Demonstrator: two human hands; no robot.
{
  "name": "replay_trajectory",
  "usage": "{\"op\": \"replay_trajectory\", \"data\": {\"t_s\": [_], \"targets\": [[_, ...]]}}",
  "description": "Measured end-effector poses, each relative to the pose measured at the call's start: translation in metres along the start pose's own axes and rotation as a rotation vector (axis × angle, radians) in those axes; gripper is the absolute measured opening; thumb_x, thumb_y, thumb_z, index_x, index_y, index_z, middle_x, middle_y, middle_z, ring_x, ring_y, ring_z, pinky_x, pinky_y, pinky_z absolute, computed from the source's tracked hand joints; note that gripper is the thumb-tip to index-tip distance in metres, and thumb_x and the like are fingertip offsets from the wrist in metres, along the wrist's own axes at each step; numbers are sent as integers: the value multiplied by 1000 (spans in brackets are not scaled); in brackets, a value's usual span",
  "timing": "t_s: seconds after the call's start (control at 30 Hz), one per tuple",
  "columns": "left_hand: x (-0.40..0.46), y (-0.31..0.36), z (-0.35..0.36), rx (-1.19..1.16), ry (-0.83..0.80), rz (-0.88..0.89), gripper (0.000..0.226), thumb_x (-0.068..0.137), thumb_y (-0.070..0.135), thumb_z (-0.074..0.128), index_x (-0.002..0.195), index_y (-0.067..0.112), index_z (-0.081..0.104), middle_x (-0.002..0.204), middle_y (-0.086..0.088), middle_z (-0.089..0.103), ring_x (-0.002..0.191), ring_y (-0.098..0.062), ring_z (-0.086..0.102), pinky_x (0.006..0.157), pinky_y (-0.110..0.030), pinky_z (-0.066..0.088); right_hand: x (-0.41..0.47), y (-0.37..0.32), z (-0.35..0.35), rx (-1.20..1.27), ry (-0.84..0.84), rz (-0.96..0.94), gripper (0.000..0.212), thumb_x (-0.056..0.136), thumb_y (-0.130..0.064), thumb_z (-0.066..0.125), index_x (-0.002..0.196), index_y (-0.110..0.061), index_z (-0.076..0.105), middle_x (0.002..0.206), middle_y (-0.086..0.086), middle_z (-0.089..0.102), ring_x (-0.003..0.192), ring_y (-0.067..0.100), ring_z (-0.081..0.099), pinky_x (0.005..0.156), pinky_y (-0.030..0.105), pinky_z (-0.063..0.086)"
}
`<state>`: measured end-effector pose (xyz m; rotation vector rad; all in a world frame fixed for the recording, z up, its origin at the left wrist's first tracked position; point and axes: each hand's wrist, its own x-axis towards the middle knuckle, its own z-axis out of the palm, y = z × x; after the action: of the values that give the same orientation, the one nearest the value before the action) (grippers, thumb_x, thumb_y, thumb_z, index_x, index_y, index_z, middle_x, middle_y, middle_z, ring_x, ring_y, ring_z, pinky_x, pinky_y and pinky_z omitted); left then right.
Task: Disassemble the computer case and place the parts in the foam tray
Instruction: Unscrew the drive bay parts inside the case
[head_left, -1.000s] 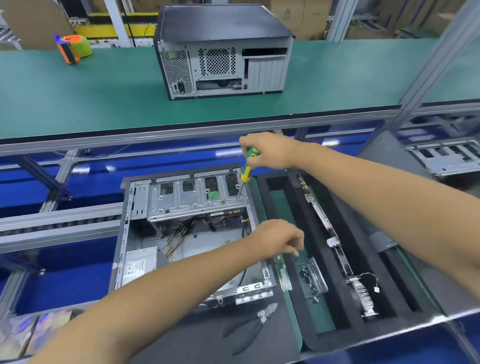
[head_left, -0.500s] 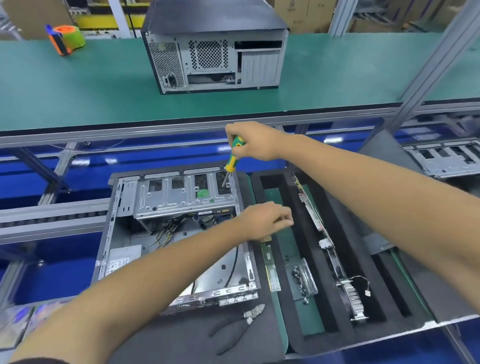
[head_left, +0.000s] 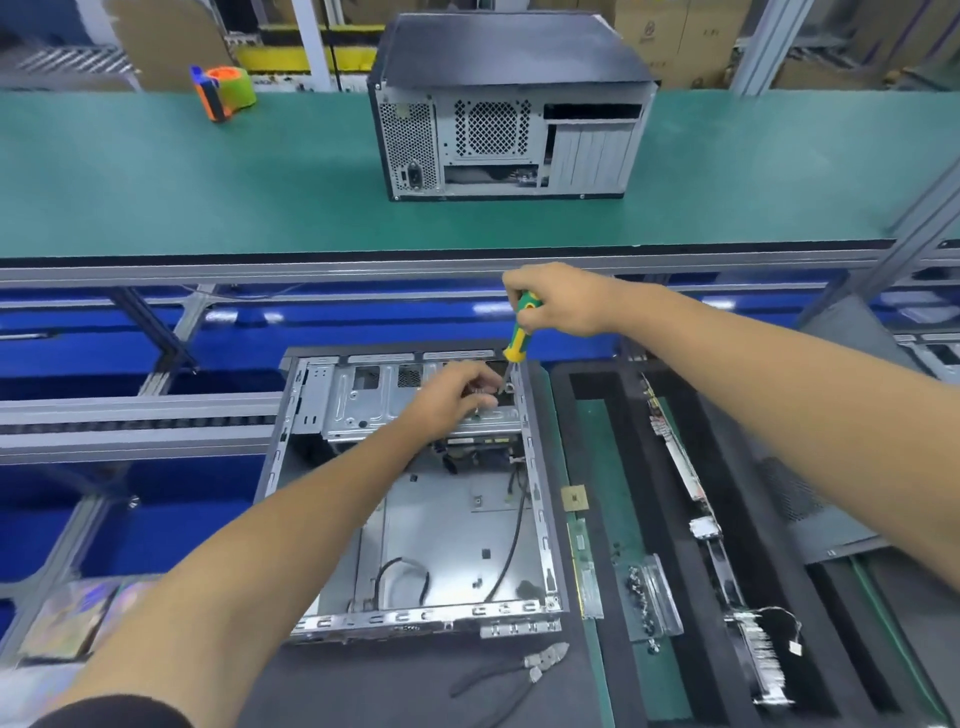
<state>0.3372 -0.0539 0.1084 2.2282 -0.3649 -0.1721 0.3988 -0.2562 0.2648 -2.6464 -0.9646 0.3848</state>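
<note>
An open computer case (head_left: 543, 499) lies flat in front of me, its inside bare metal with a few black cables. My right hand (head_left: 563, 301) grips a green and yellow screwdriver (head_left: 518, 335), tip down at the case's far right corner. My left hand (head_left: 457, 395) rests on the metal drive bracket (head_left: 358, 400) at the far end, fingers curled around something small beside the screwdriver tip; what it is I cannot tell. The black foam tray (head_left: 608, 587) lies right of the case and holds a long circuit board (head_left: 685, 467), a clear bag of screws (head_left: 649, 592) and a memory stick (head_left: 584, 566).
Black-handled pliers (head_left: 509, 675) lie on the dark mat in front of the case. A second, closed computer case (head_left: 509, 109) stands on the green conveyor beyond. An orange and green tape dispenser (head_left: 223, 91) sits at the far left. A grey side panel (head_left: 810, 514) lies right of the tray.
My left hand has moved from the case's right wall forward onto the drive bracket, next to the screwdriver tip. The right hand keeps the screwdriver at the same corner.
</note>
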Motion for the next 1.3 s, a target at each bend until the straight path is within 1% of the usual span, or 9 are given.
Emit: {"op": "replay_trajectory", "data": {"t_s": [0.1,0.17,0.27,0.33,0.5,0.73,0.9,1.13,1.3], "targets": [[6,4,8,-24,7,14,17,92,8,73,102,21,68,93,7,68,82,1,63,75,-24,50,2,0,-2,10,-5,23,14,91,-20,62,88,-21,49,86,5,60,76,26,50,70,50,47],[9,6,13,-3,21,34,14,93,10,72,91,23,68,85,11,66,73,5,59,69,-22,43,2,0,-2,26,-4,27,12,92,-20,62,92,-19,51,86,6,62,77,28,54,69,48,47],[14,5,19,55,13,88,4,90,14,76,90,15,71,92,0,70,90,-7,51,82,-27,39,3,1,-1,33,-18,23,11,92,-19,61,92,-18,50,84,4,63,75,26,54,63,40,42],[15,4,22,113,-3,123,6,90,18,77,91,15,72,95,-1,66,98,-13,43,90,-28,34,3,1,2,15,-35,32,10,94,-20,60,93,-17,50,81,1,61,70,21,50,59,36,38],[15,-5,25,97,13,97,11,90,22,77,98,19,70,104,1,54,111,-19,40,95,-29,34,3,4,7,-10,-59,43,12,95,-23,59,96,-16,50,82,2,60,71,21,49,64,40,42],[15,-6,25,102,-18,86,13,90,23,76,91,28,64,103,3,51,110,-19,39,93,-28,33,4,2,12,-26,-96,52,14,96,-23,59,98,-14,50,91,8,64,77,25,51,70,45,46],[13,-6,26,82,-4,81,10,91,23,76,90,28,67,105,-1,55,111,-19,39,91,-25,31,5,0,10,-35,-93,51,14,96,-24,59,96,-15,49,80,-2,60,70,20,47,62,39,38],[13,-4,27,108,-7,86,5,92,24,74,93,24,70,104,-1,54,111,-20,39,98,-31,36,4,-3,12,-38,-93,66,16,96,-24,59,95,-12,48,76,-1,56,67,20,44,61,38,36],[12,-4,26,125,-7,103,4,93,19,73,95,16,73,104,-5,55,111,-24,40,101,-36,38,4,-9,13,-124,-93,113,20,96,-31,57,89,-15,46,79,5,59,66,22,44,57,37,32]]}}
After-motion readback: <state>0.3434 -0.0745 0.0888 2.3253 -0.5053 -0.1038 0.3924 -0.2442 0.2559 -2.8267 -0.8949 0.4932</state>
